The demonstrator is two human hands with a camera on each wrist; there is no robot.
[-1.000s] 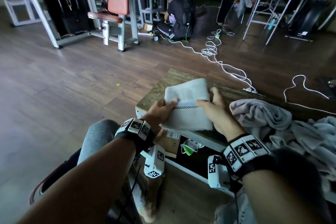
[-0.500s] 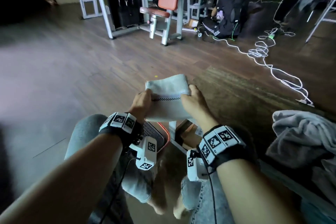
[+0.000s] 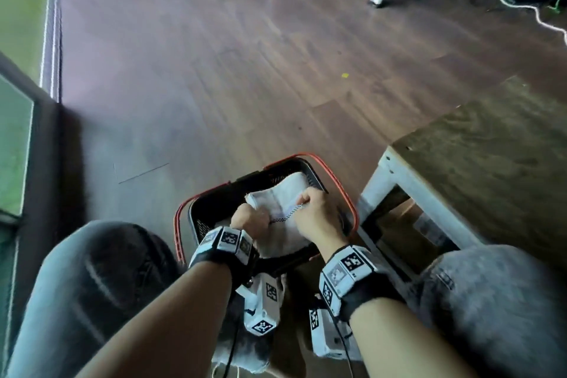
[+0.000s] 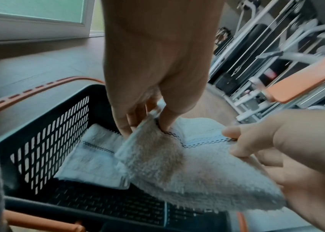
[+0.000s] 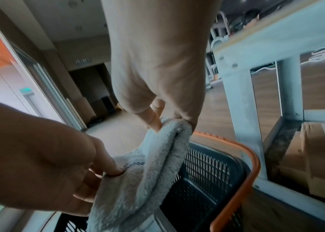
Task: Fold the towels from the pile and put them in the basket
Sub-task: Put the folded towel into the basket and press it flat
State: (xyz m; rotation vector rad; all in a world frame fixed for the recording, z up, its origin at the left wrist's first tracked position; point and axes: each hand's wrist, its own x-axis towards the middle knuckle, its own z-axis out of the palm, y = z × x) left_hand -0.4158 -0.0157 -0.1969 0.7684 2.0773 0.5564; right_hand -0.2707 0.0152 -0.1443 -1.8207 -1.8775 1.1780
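Fingers of the left hand (image 3: 250, 219) and right hand (image 3: 317, 218) pinch opposite edges of a folded towel (image 3: 283, 209) held over the black basket (image 3: 260, 182) on the floor. Another folded towel (image 4: 96, 158) lies inside, its right part hidden under the held one. The table (image 3: 491, 156) at right is cut off by the frame edge.

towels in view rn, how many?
2. One folded towel lies on the floor of the basket. The other towel is held over the basket by the left hand and right hand. More could be hidden underneath.
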